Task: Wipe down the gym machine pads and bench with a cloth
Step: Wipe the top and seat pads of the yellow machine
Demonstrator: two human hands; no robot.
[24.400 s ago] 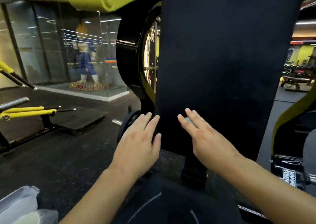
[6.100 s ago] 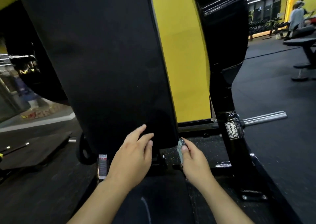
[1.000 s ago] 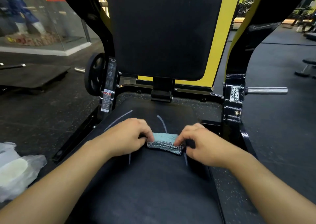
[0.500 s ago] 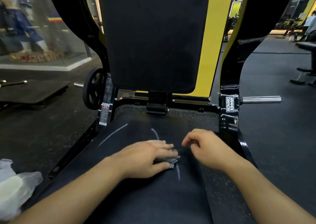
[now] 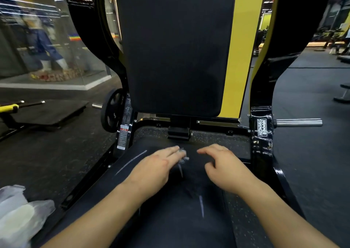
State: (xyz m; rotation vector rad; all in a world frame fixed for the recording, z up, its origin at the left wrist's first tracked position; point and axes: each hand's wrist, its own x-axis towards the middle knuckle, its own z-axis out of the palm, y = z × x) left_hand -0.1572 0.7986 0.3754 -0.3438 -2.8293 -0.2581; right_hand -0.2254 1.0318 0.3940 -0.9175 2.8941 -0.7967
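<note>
Black padding fills the head view: my left hand (image 5: 151,169) lies palm down on the seat pad (image 5: 170,219), fingers stretched forward and flat. Under its fingertips sits the cloth (image 5: 183,156), of which only a small grey, blurred scrap peeks out at the front; my left grip is spread open and pressing on it rather than closed around it. My right hand (image 5: 225,169) hovers or rests just beside, to the right of the cloth and apart from it, with fingers curled loosely downward and nothing in its grip. Whether those fingertips touch the pad I cannot tell.

Pale chalky streaks (image 5: 130,162) cross the seat pad, one slanting off to the left of my left hand, another short one nearer me between my forearms. Ahead stands the back pad (image 5: 176,49), upright and dark, with a yellow frame panel (image 5: 238,49) showing along its right edge. Its black bracket (image 5: 179,132) meets the frame just beyond my fingertips.

On the right upright a white brand label (image 5: 262,127) reads down the post, with a steel peg (image 5: 299,123) sticking out sideways beside it. On the left a black weight plate (image 5: 111,113) hangs on its peg. At the lower left a crumpled plastic bag (image 5: 20,215) lies on the dark floor (image 5: 56,153).
</note>
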